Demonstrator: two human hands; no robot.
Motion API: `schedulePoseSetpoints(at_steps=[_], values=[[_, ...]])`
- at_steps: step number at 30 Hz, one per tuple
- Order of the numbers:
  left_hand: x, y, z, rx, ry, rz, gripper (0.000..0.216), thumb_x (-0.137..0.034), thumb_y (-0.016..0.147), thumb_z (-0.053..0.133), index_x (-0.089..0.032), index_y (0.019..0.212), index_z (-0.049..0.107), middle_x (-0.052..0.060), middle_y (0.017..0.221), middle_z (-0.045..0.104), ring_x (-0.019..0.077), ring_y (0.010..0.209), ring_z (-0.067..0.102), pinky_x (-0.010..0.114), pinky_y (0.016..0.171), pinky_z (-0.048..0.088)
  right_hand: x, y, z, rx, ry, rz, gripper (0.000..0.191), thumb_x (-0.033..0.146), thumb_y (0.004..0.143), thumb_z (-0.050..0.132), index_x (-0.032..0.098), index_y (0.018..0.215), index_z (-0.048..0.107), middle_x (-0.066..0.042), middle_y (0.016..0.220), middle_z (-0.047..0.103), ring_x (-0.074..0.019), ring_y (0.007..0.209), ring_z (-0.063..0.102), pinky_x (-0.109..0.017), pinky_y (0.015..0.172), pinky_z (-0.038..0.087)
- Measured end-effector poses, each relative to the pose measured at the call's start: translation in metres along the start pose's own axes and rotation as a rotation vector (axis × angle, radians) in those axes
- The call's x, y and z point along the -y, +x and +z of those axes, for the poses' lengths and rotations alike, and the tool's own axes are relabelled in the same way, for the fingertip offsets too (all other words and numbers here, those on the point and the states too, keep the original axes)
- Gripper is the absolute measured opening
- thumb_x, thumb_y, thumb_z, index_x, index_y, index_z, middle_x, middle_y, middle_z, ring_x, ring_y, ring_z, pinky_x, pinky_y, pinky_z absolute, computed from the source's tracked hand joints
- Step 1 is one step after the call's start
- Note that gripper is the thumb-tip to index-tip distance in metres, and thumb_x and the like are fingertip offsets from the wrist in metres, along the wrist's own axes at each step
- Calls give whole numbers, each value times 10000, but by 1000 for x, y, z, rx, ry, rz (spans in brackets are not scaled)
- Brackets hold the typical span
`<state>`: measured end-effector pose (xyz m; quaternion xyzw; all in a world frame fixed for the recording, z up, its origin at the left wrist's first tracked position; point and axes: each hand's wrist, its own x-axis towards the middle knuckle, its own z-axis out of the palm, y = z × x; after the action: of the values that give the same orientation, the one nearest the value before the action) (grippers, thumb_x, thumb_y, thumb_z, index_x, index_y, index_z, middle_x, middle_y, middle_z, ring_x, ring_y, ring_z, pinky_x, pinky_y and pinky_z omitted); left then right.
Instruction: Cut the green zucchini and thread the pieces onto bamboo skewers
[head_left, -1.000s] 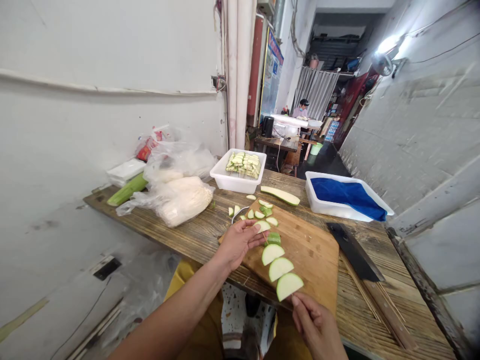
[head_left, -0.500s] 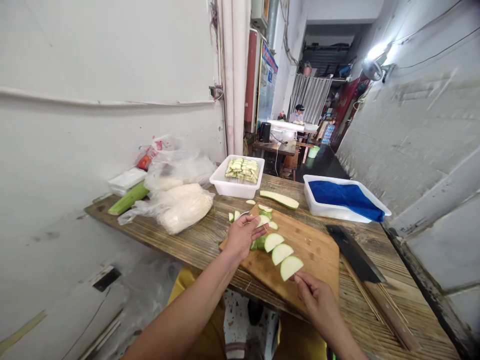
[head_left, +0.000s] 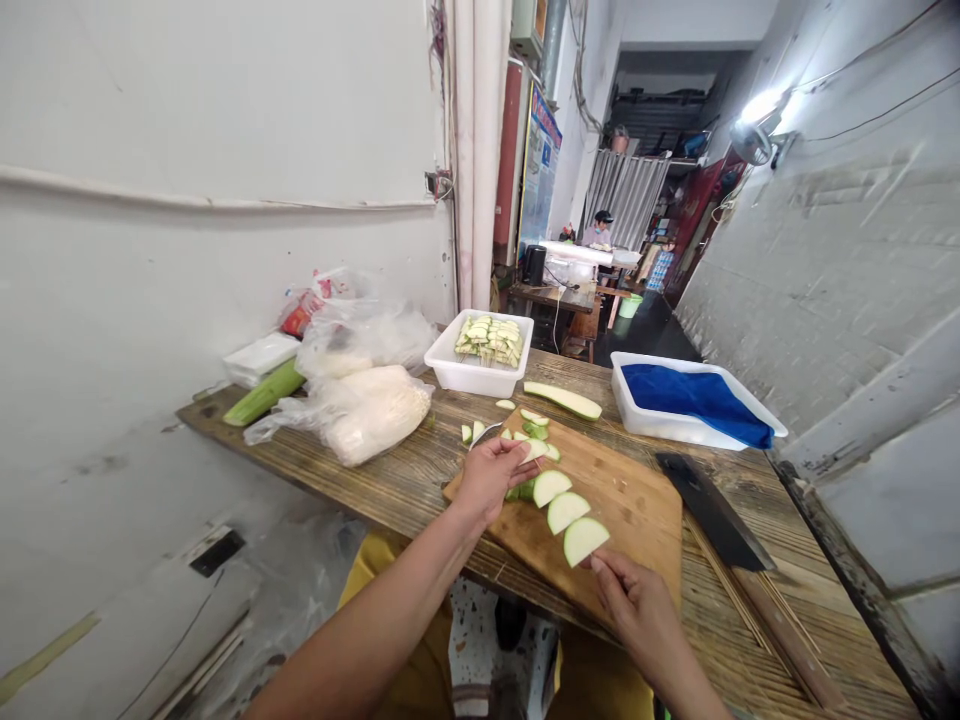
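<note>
Three pale half-moon squash slices [head_left: 567, 511] lie in a row on a wooden cutting board [head_left: 637, 500], apparently threaded on a thin skewer. My right hand [head_left: 637, 605] is closed in a pinch at the near end of the row, just below the last slice. At the far end of the row, my left hand [head_left: 489, 475] is closed on another squash slice [head_left: 534, 450]. More loose slices [head_left: 534, 424] lie at the board's far corner.
A cleaver [head_left: 712, 512] and bamboo skewers [head_left: 739, 590] lie right of the board. A white tub of skewered slices [head_left: 484, 352], a squash half [head_left: 562, 399], a tub with a blue cloth [head_left: 694, 397] and plastic bags [head_left: 360, 400] sit behind. A person works far down the alley.
The row of slices has been pushed closer together and up the board. My right hand has come up behind the last slice. My left hand has stayed by the far end.
</note>
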<state>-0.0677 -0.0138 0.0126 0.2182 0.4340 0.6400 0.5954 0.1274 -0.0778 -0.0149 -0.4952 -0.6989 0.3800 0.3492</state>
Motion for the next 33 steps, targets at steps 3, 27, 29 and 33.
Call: schedulePoseSetpoints(at_steps=[3, 27, 29, 33], values=[[-1, -3, 2, -17, 8, -28, 130, -136, 688, 684, -112, 705, 557, 89, 718, 694, 176, 673, 675, 255, 641, 539, 0, -1, 0, -26, 4, 5, 445, 501, 806, 471, 131, 830, 717, -5, 444, 519, -174, 509, 537, -222, 456, 407], [12, 0, -6, -4, 9, 11, 158, -150, 647, 714, -99, 734, 593, 89, 724, 693, 162, 666, 668, 277, 686, 537, -5, 2, 5, -18, 4, 0, 425, 477, 818, 468, 131, 823, 714, 12, 401, 483, -165, 474, 517, -218, 440, 367], [13, 0, -7, 2, 17, 16, 146, -144, 653, 709, -96, 731, 594, 93, 729, 693, 164, 673, 668, 281, 695, 537, -6, 2, 6, 0, -8, 1, 411, 449, 833, 456, 124, 847, 708, 13, 403, 481, -170, 498, 528, -218, 453, 373], [14, -1, -8, -3, 19, 13, 148, -139, 647, 712, -94, 725, 595, 101, 733, 693, 171, 680, 668, 291, 700, 539, -8, 1, 7, 5, -23, -7, 383, 409, 842, 453, 118, 868, 701, -15, 526, 581, -179, 578, 560, -229, 526, 412]])
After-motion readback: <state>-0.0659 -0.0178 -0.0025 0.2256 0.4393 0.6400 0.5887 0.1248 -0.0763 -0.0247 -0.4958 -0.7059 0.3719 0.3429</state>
